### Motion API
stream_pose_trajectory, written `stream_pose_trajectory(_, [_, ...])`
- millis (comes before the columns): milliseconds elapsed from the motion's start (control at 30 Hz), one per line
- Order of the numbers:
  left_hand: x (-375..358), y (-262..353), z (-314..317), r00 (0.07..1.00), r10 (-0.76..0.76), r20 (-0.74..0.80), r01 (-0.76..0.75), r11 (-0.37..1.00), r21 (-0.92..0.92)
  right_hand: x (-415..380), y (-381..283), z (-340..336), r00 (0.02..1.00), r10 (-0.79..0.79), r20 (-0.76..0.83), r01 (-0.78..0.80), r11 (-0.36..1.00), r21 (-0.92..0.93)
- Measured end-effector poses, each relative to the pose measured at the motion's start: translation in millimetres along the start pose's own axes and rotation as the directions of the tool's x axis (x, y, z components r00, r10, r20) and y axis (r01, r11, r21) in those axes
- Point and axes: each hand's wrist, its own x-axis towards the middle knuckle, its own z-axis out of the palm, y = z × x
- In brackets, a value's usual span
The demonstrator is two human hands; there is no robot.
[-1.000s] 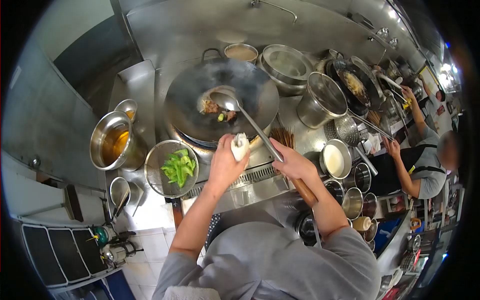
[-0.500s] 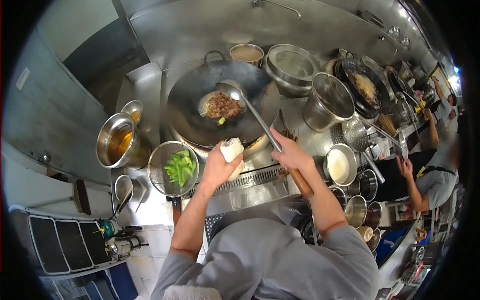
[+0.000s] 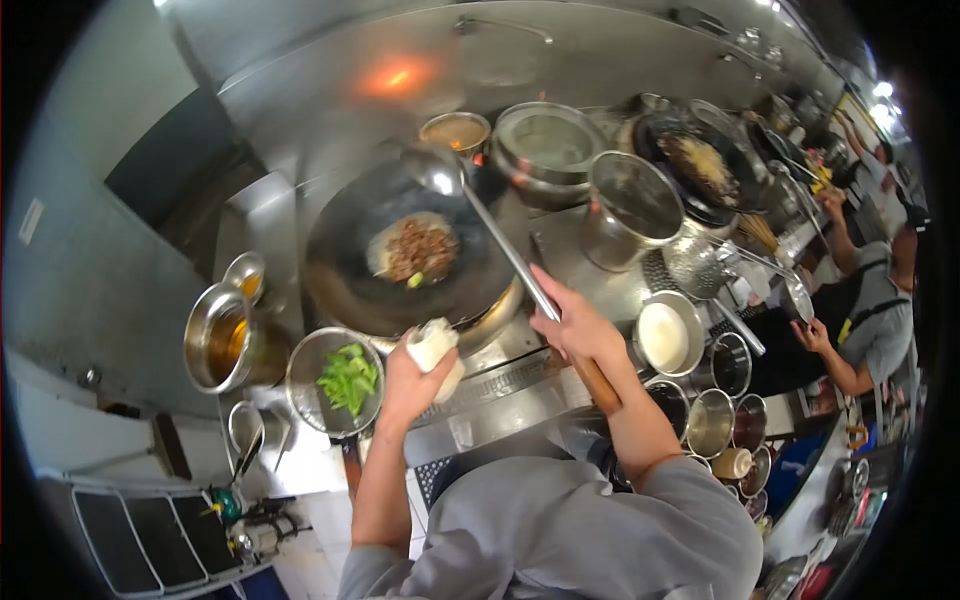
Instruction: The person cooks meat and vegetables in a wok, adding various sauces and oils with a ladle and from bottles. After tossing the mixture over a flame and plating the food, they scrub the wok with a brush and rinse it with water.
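Note:
A large dark wok (image 3: 350,265) sits on the burner with a patch of browned minced meat (image 3: 417,249) and a bit of green in it. My left hand (image 3: 410,375) grips a folded white cloth (image 3: 434,346) against the wok's near rim. My right hand (image 3: 578,325) holds the long ladle (image 3: 470,205) by its wooden handle. The ladle's bowl is lifted above the wok's far edge, clear of the meat.
A strainer of green pepper pieces (image 3: 347,378) and a pot of oil (image 3: 222,340) stand to the left. Metal pots (image 3: 630,205), seasoning bowls (image 3: 668,335) and a skimmer (image 3: 700,265) crowd the right. Another person (image 3: 870,310) works at a neighbouring wok on the far right. An orange glow (image 3: 395,75) reflects on the back wall.
The ladle's bowl has risen out of the wok toward its far edge. The wok has shifted toward me and left. An orange glow has appeared on the back wall.

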Motion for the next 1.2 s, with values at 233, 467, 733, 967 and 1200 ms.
stream_pose_trajectory(233, [-33,15,1,0.975,0.101,-0.200,-0.092,0.994,0.056,141,37,-108,0.897,0.003,-0.442,0.009,1.000,0.025])
stream_pose_trajectory(467, [-79,21,-13,0.969,-0.102,-0.226,0.088,0.993,-0.074,182,60,-130,0.896,0.069,-0.439,0.086,0.942,0.324])
stream_pose_trajectory(733, [-87,28,-12,0.966,-0.190,-0.172,0.167,0.976,-0.139,176,54,-146,0.939,0.102,-0.327,0.163,0.708,0.688])
stream_pose_trajectory(967, [-96,29,-15,0.971,-0.142,-0.190,0.128,0.988,-0.084,138,37,-159,0.956,0.100,-0.277,0.133,0.691,0.710])
stream_pose_trajectory(1200, [-95,38,-12,0.990,-0.041,-0.138,0.047,0.998,0.037,72,1,-154,0.988,0.034,-0.152,0.101,0.606,0.789])
